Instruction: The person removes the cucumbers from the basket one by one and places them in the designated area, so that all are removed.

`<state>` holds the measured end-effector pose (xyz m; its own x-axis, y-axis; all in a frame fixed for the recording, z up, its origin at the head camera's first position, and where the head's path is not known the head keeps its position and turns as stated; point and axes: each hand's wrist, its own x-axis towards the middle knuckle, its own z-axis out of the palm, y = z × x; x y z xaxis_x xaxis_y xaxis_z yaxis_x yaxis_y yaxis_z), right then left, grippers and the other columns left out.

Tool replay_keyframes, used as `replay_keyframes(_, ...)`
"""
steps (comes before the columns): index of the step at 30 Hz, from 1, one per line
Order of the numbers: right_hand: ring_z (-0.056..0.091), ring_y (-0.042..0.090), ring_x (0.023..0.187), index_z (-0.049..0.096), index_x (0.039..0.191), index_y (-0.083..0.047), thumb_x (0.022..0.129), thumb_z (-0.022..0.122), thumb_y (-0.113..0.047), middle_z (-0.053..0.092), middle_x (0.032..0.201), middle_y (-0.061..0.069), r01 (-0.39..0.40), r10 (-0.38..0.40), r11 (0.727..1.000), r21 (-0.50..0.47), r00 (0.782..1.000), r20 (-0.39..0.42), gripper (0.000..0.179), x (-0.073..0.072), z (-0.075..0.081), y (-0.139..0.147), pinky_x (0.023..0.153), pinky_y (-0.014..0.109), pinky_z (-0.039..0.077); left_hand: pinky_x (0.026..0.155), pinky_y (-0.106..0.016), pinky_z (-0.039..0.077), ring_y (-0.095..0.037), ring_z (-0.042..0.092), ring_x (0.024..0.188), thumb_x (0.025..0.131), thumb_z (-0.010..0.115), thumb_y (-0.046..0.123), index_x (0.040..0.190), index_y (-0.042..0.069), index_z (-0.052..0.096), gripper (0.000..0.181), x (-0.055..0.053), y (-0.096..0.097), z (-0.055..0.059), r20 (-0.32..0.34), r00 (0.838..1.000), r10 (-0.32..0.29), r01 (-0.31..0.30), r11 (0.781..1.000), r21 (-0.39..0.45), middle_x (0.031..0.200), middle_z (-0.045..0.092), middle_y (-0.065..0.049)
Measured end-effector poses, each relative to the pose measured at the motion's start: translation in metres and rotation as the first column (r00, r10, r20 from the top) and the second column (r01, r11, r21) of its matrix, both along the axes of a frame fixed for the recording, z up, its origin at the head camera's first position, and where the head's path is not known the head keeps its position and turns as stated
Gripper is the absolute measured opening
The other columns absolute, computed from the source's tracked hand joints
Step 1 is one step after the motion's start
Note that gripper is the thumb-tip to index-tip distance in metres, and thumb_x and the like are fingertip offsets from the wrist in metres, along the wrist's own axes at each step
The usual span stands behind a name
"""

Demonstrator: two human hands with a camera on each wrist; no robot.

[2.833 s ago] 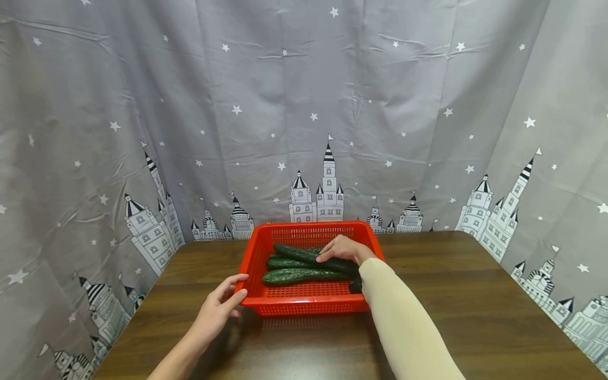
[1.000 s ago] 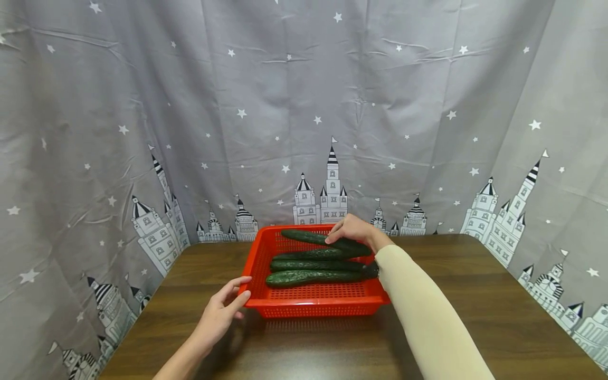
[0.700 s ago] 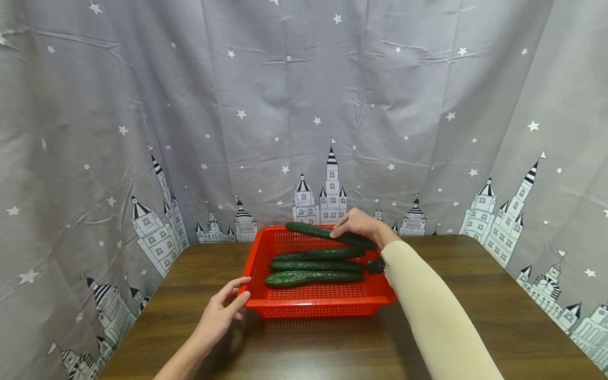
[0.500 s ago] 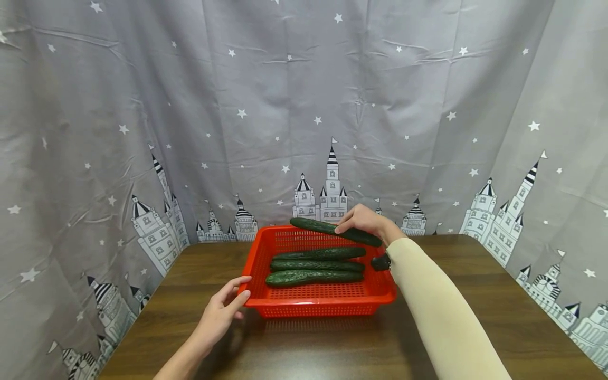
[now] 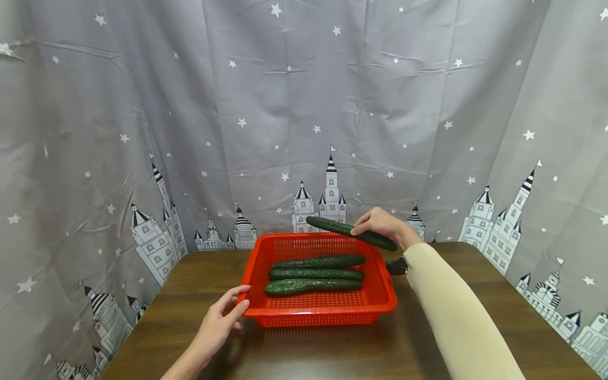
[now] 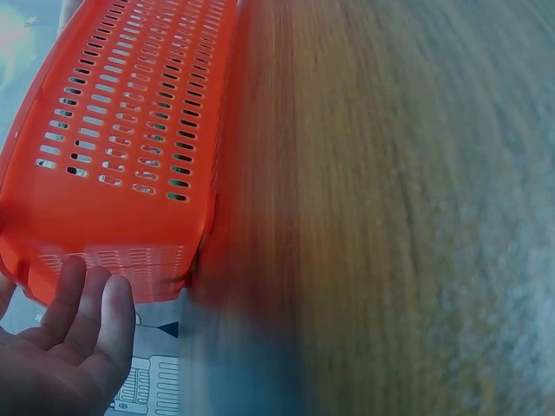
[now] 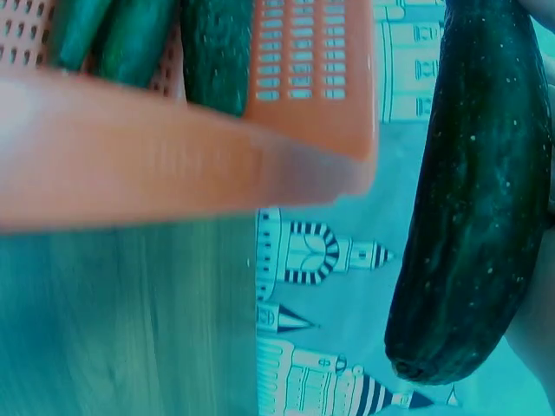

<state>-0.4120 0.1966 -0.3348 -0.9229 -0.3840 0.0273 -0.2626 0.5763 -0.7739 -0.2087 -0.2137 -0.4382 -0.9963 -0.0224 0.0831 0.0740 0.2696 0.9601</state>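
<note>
My right hand [image 5: 382, 226] grips a dark green cucumber [image 5: 328, 224] around its middle. It is raised above the back right corner of the red plastic basket [image 5: 313, 311], slanting down to the right. The right wrist view shows the held cucumber [image 7: 477, 199] close up, beside the basket. In the basket lie three more cucumbers, a front one [image 5: 313, 285], a middle one [image 5: 315, 274] and a back one [image 5: 325, 260], roughly parallel. My left hand [image 5: 218, 319] holds the basket's left rim near the front corner. In the left wrist view its fingers [image 6: 113, 338] rest against the basket's outer wall.
The basket stands on a brown wooden table [image 5: 304, 351]. Behind the table hangs a grey curtain [image 5: 266, 142] printed with stars and castles. A small black device [image 5: 397, 266] sits at my right wrist, beside the basket's right rim.
My right hand has lifted one cucumber out of the basket and carried it up and to the right. The left hand has kept its place on the basket's rim.
</note>
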Motion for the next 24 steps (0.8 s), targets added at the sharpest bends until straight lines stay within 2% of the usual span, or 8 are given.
replay_keyframes(3,0.065,0.023,0.105,0.08,0.106,-0.006,0.081,0.083,-0.026,0.073,0.118,0.014,0.018,-0.018,1.0,0.001,1.0,0.004,0.032,0.0,-0.003,0.012,0.077,0.03,0.056,0.068,-0.036,0.059,-0.015,0.06,0.091,0.098,0.065,0.02,0.137,0.015,0.059,0.04,0.0,0.0,-0.002,0.004,1.0,-0.004,0.004,1.0,0.008,0.118,0.06,-0.018)
replay_keyframes(5,0.062,0.03,0.113,0.079,0.108,-0.006,0.082,0.082,-0.027,0.071,0.122,0.016,0.026,-0.026,1.0,0.005,1.0,0.007,0.034,0.001,-0.004,0.021,0.086,0.037,0.056,0.068,-0.037,0.059,-0.014,0.06,0.09,0.098,0.066,0.021,0.137,0.016,0.059,0.04,0.0,0.0,-0.003,0.005,1.0,-0.005,0.005,1.0,0.01,0.117,0.061,-0.018)
replay_keyframes(8,0.054,0.038,0.127,0.077,0.112,-0.003,0.085,0.081,-0.028,0.066,0.129,0.019,0.032,-0.032,0.999,0.004,0.999,0.017,0.037,0.003,-0.003,0.034,0.101,0.049,0.05,0.068,-0.036,0.059,-0.015,0.06,0.089,0.098,0.066,0.021,0.137,0.016,0.059,0.04,-0.001,-0.001,-0.003,0.005,1.0,-0.008,0.008,1.0,0.01,0.115,0.06,-0.017)
replay_keyframes(10,0.05,0.041,0.131,0.076,0.114,-0.002,0.086,0.08,-0.028,0.063,0.134,0.021,0.045,-0.045,0.999,0.003,0.999,0.019,0.038,0.005,-0.002,0.043,0.105,0.052,0.047,0.068,-0.036,0.058,-0.015,0.06,0.089,0.098,0.066,0.02,0.137,0.016,0.059,0.04,-0.001,-0.001,-0.002,0.002,1.0,-0.011,0.01,1.0,0.009,0.114,0.06,-0.018)
replay_keyframes(15,0.055,0.04,0.124,0.076,0.113,-0.002,0.085,0.08,-0.027,0.065,0.131,0.021,0.09,-0.09,0.996,0.018,0.996,0.0,0.038,0.008,-0.002,0.064,0.096,0.045,0.052,0.068,-0.035,0.059,-0.014,0.06,0.091,0.098,0.065,0.02,0.137,0.015,0.059,0.04,-0.002,-0.001,-0.001,-0.004,1.0,-0.017,0.017,1.0,0.009,0.116,0.06,-0.018)
replay_keyframes(20,0.058,0.039,0.122,0.076,0.112,-0.001,0.086,0.08,-0.029,0.068,0.126,0.019,0.115,-0.114,0.992,0.051,0.993,-0.031,0.038,0.012,-0.009,0.085,0.094,0.042,0.053,0.068,-0.036,0.059,-0.014,0.06,0.092,0.098,0.066,0.02,0.137,0.015,0.059,0.04,-0.001,-0.002,-0.002,0.0,1.0,-0.016,0.016,1.0,0.008,0.117,0.06,-0.018)
replay_keyframes(24,0.066,0.027,0.106,0.074,0.116,0.001,0.086,0.08,-0.029,0.067,0.127,0.022,0.143,-0.143,0.989,0.035,0.99,-0.008,0.043,0.015,-0.015,0.102,0.083,0.032,0.057,0.069,-0.036,0.059,-0.014,0.06,0.094,0.098,0.066,0.022,0.137,0.016,0.059,0.04,0.0,-0.003,-0.004,0.004,1.0,-0.012,0.012,1.0,0.004,0.119,0.061,-0.017)
